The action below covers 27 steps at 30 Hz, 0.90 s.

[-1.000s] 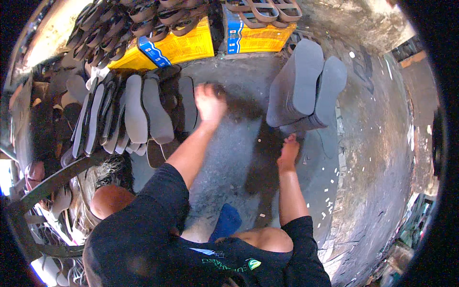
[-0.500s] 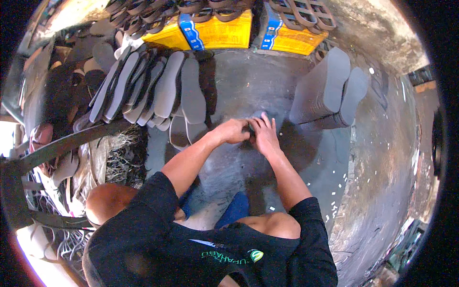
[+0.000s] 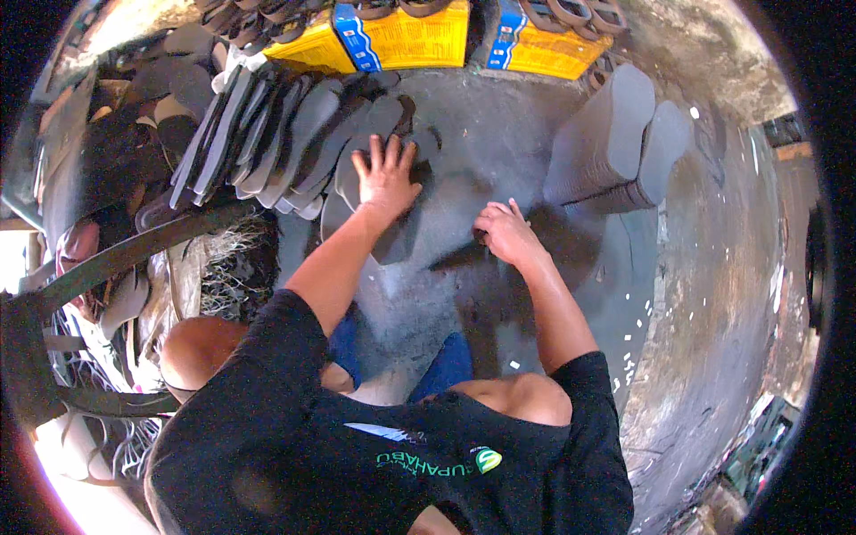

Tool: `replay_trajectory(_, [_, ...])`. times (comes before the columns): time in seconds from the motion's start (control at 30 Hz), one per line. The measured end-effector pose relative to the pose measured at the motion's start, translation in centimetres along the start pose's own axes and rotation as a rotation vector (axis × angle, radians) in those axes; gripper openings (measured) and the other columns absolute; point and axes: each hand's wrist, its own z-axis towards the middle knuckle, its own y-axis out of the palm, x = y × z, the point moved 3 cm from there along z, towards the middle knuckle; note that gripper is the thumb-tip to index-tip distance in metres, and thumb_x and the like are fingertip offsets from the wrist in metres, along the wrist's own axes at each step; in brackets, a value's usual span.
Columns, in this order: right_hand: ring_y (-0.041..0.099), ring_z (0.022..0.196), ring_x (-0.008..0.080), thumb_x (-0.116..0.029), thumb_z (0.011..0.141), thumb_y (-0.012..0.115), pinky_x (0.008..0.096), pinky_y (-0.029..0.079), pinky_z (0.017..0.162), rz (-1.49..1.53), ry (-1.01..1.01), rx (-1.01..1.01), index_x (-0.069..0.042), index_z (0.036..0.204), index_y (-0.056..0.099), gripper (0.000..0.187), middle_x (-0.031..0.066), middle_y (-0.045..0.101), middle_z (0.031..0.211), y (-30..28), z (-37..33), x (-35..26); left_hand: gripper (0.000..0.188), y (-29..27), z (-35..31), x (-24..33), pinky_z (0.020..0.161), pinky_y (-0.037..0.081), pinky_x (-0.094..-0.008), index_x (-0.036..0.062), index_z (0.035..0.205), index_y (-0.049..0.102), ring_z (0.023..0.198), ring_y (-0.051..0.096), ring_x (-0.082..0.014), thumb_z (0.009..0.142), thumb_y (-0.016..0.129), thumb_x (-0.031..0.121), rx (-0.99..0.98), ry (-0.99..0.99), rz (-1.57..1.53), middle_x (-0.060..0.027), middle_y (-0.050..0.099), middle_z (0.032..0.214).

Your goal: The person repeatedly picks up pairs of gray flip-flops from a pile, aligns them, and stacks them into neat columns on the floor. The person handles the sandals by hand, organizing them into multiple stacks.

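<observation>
My left hand (image 3: 385, 174) lies flat with spread fingers on a grey shoe sole (image 3: 361, 165), the nearest one of a leaning row of grey soles (image 3: 267, 134). My right hand (image 3: 504, 232) is down on the grey floor (image 3: 499, 134), fingers curled around a small dark thing at its left side; I cannot tell what that thing is. The two hands are about a hand's width apart.
A stack of grey soles (image 3: 620, 134) lies on the floor at the right. Two yellow and blue boxes (image 3: 406, 36) with more soles on top stand at the back. A dark metal frame (image 3: 116, 259) and straps are at the left.
The hands, together half a second ago, have parted. My left hand moved up and left onto the row of soles; my right hand stayed low on the floor.
</observation>
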Motion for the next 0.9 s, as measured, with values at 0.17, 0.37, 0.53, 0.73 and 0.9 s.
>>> replay_trajectory(0.17, [0.051,0.137,0.0292,-0.013,0.086,0.07,0.0596,0.027,0.123,0.05,0.087,-0.075,-0.013,0.116,0.073,0.03,0.0059,0.066,0.128,-1.6,-0.5,0.5,0.098,0.1,-0.2,2.3,0.121,0.014,-0.0681,0.011,0.159,0.035,0.156,0.018,-0.0392,0.082,0.077,0.055,0.063,-0.12,-0.169,-0.0221,0.022,0.168])
replay_trajectory(0.37, [0.053,0.133,0.0313,-0.014,0.085,0.073,0.0587,0.031,0.121,0.103,0.086,-0.067,-0.012,0.116,0.073,0.031,0.0083,0.067,0.125,-0.3,-0.8,0.5,0.101,-0.7,0.7,-1.8,0.122,0.015,-0.0675,0.0055,0.156,0.037,0.154,0.026,-0.0381,0.08,0.08,0.056,0.191,-0.308,-0.081,-0.0205,0.034,0.163])
replay_trajectory(0.53, [0.049,0.138,0.0349,-0.01,0.084,0.068,0.0636,0.035,0.118,-0.023,-0.089,-0.115,-0.013,0.12,0.072,0.037,0.0097,0.063,0.134,-0.3,0.7,-1.3,0.1,1.7,-1.0,3.0,0.115,0.032,-0.0631,0.0107,0.156,0.04,0.145,0.039,-0.0409,0.08,0.075,0.065,-0.211,-0.238,-0.347,-0.0195,0.044,0.155])
replay_trajectory(0.73, [0.036,0.15,0.0339,-0.013,0.072,0.088,0.0612,0.033,0.119,-0.139,-0.067,0.024,-0.021,0.153,0.047,0.091,0.0063,0.046,0.153,1.5,1.1,-1.8,0.097,2.1,-1.0,3.4,0.116,0.035,-0.062,0.0118,0.155,0.042,0.146,0.037,-0.0439,0.081,0.074,0.066,-0.249,-0.262,-0.491,-0.0203,0.042,0.158])
replay_trajectory(0.9, [0.044,0.142,0.0339,-0.013,0.087,0.072,0.0621,0.035,0.117,-0.199,0.005,-0.106,-0.017,0.153,0.045,0.072,0.0122,0.047,0.153,1.1,0.6,-2.5,0.1,3.0,-1.5,3.5,0.115,0.041,-0.0525,0.0061,0.15,0.045,0.141,0.046,-0.0402,0.071,0.088,0.05,-0.325,-0.378,-0.654,-0.0217,0.047,0.153])
